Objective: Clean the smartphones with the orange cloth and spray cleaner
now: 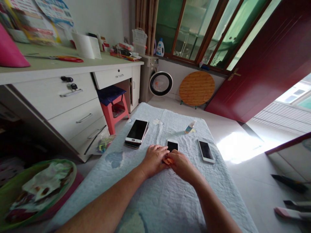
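Observation:
A white phone with a dark screen [172,145] lies on the cloth-covered table [170,197], its near part hidden by both hands. My left hand [155,159] rests at its left near edge, fingers extended and slightly apart. My right hand [180,164] is closed on an orange cloth [168,160], pressed over the near part of the phone. To the left sits a stack of phones [136,131], a white-framed one on top. Another white phone [206,151] lies on the right. A small spray bottle [190,127] stands beyond the hands.
A pink stool [114,113] and a white desk with drawers [73,94] are at the left. A basket with cloths [73,171] sits at the lower left. Behind the table are an open washing machine [146,77] and a round wooden board [197,88].

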### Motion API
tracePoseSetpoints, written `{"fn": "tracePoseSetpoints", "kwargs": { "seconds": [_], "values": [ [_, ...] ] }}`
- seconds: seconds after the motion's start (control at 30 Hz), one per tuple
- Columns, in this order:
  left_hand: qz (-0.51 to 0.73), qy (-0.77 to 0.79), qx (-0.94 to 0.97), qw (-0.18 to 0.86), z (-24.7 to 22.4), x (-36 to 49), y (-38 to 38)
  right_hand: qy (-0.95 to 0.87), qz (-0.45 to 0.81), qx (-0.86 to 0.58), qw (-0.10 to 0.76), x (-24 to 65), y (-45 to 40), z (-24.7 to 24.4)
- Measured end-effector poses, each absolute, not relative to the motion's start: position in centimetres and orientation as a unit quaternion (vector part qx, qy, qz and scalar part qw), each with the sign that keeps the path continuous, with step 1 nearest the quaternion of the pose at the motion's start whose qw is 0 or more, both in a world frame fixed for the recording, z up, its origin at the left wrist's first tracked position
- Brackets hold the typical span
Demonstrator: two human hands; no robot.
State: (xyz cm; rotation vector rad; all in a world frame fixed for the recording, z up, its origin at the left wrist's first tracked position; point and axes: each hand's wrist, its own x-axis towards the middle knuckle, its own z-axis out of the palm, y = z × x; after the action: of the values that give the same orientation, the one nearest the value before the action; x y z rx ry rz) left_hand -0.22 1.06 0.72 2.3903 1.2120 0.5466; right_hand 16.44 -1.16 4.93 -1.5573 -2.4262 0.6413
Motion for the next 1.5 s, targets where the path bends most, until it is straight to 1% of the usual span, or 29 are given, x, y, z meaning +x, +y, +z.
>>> {"fn": "tracePoseSetpoints", "kwargs": {
  "seconds": [0.23, 0.4, 0.67, 0.87, 1.0, 1.1, 1.23, 1.3, 1.5],
  "values": [
    [0.188, 0.431, 0.860, 0.196, 0.7, -0.4, 1.0, -0.805, 0.232, -0.540, 0.082, 17.9, -1.1, 5.1],
    [0.169, 0.435, 0.863, 0.194, 0.9, -0.4, 1.0, -0.796, 0.204, -0.563, 0.090, 19.3, -0.7, 4.3],
    [0.175, 0.440, 0.861, 0.185, 1.0, -0.3, 1.0, -0.762, 0.146, -0.615, 0.139, 20.0, 0.0, 2.8],
    [0.199, 0.437, 0.859, 0.175, 0.2, -0.2, 1.3, -0.698, 0.151, -0.677, 0.179, 19.1, -0.1, 3.1],
    [0.208, 0.437, 0.858, 0.174, 0.1, 0.0, 1.3, -0.652, 0.191, -0.704, 0.207, 19.0, 0.1, 3.3],
    [0.212, 0.441, 0.856, 0.165, 0.2, 0.1, 1.2, -0.614, 0.250, -0.704, 0.255, 19.4, 0.6, 2.4],
    [0.220, 0.454, 0.849, 0.159, 0.1, 0.2, 1.2, -0.537, 0.367, -0.677, 0.343, 19.8, 1.0, 1.2],
    [0.224, 0.455, 0.847, 0.158, 0.1, 0.2, 1.2, -0.503, 0.415, -0.661, 0.371, 19.7, 1.0, 1.2],
    [0.224, 0.455, 0.850, 0.139, 0.4, 0.3, 1.1, -0.457, 0.480, -0.611, 0.433, 19.2, 0.7, 2.3]
  ]
}}
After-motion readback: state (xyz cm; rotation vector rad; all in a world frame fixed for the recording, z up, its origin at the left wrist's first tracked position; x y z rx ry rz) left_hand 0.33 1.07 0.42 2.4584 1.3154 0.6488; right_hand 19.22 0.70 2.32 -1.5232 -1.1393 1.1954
